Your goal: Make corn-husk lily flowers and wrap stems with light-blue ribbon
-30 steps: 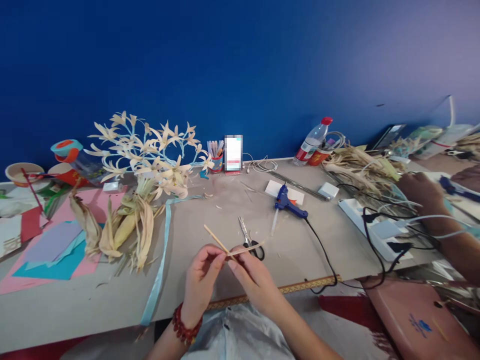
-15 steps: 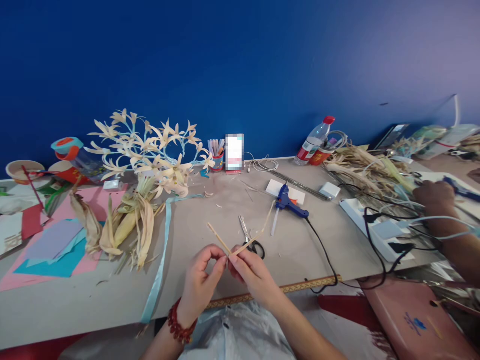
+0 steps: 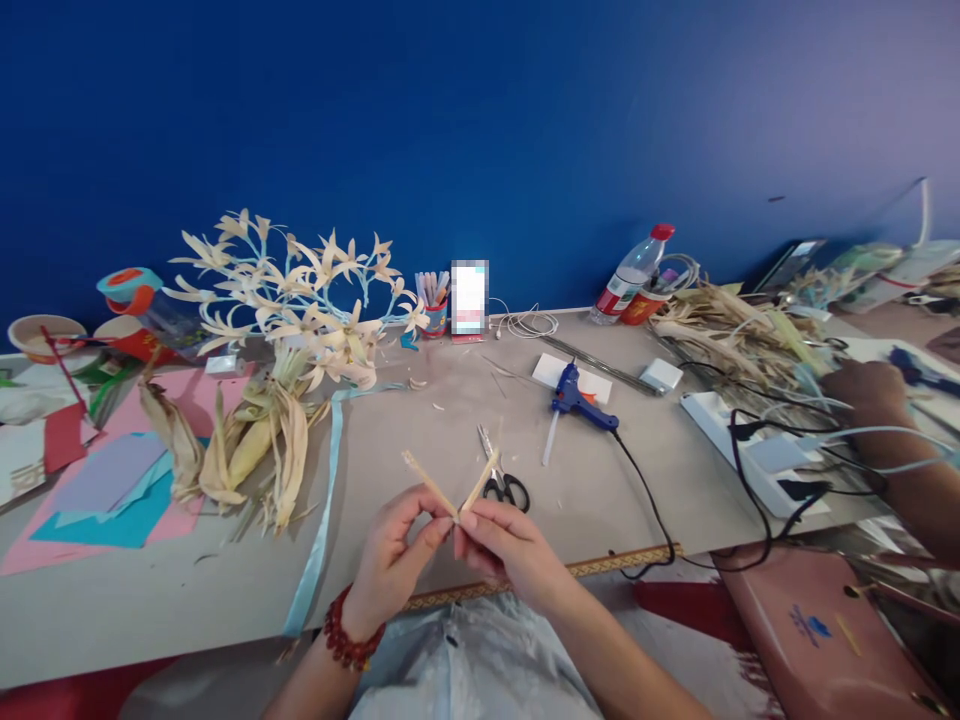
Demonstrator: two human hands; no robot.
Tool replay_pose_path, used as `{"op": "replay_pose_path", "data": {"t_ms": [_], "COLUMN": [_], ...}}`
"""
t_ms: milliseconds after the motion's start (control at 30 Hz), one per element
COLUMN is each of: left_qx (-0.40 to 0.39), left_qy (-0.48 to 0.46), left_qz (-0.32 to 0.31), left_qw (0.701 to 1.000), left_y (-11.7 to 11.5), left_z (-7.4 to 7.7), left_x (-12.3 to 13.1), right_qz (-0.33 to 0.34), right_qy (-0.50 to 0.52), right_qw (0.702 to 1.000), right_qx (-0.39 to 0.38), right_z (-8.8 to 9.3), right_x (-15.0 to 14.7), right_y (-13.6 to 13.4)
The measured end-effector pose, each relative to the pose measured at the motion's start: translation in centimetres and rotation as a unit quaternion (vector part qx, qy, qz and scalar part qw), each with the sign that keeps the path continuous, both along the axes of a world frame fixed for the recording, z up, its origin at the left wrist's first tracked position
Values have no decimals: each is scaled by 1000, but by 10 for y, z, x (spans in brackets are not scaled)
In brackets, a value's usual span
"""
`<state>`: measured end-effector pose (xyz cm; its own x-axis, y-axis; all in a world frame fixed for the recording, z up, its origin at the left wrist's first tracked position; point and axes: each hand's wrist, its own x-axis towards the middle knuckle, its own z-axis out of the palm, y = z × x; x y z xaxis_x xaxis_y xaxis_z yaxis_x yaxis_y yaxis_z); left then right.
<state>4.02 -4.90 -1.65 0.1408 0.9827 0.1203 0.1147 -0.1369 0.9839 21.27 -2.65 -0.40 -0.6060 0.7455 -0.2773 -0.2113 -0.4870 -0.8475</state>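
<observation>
A thin pale strip, apparently corn husk [image 3: 430,478], is pinched between my two hands over the table's front part and forms a V. My left hand [image 3: 409,540], with a red bead bracelet at the wrist, grips it at the bottom of the V. Close beside it, the fingertips of my right hand [image 3: 506,540] pinch the other side. Whether it is one folded strip or two pieces, I cannot tell. Just beyond my right hand lie scissors [image 3: 504,480] with black handles. Farther right, a blue hot glue gun [image 3: 577,398] rests on a white block.
Husk flowers [image 3: 322,290] on blue stems and dried corn husks [image 3: 281,450] lie left, beside coloured paper [image 3: 112,510] and a light-blue ribbon [image 3: 322,530]. At right are a power strip [image 3: 720,440] with cables, a bottle [image 3: 630,275], and another person's hand [image 3: 866,395].
The strip's right arm, which reached toward the glue gun, now looks shorter and stands steeper. My hands remain together, with the right one slightly lower.
</observation>
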Motion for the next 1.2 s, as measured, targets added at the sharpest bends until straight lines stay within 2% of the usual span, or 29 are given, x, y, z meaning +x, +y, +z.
{"op": "replay_pose_path", "data": {"t_ms": [133,267,467,633,767,900,1033,1200], "left_qx": [-24,-32,-2,29,43,56,80,72], "left_qy": [-50,-94,-62,-31,-25,-6,2,-44], "left_qz": [11,12,19,17,15,0,-6,-14], "left_qw": [998,995,998,999,999,998,997,996], "left_y": [-3,-2,-3,-3,-1,-1,-3,-3], "left_z": [-7,-9,-6,-5,-4,-3,-4,-9], "left_x": [1,4,3,1,1,1,-2,-2], "right_qz": [23,18,-11,-11,-17,-13,-1,24], "right_qy": [81,93,-22,-118,-153,-109,-10,102], "right_qw": [992,991,998,974,959,976,999,989], "right_qx": [-91,-97,62,194,239,189,43,-101], "right_z": [2,0,-3,3,6,3,1,-1], "right_x": [0,-1,-3,-2,-1,-2,-5,-6], "right_y": [-2,-2,-4,-2,-2,-3,-4,-7]}}
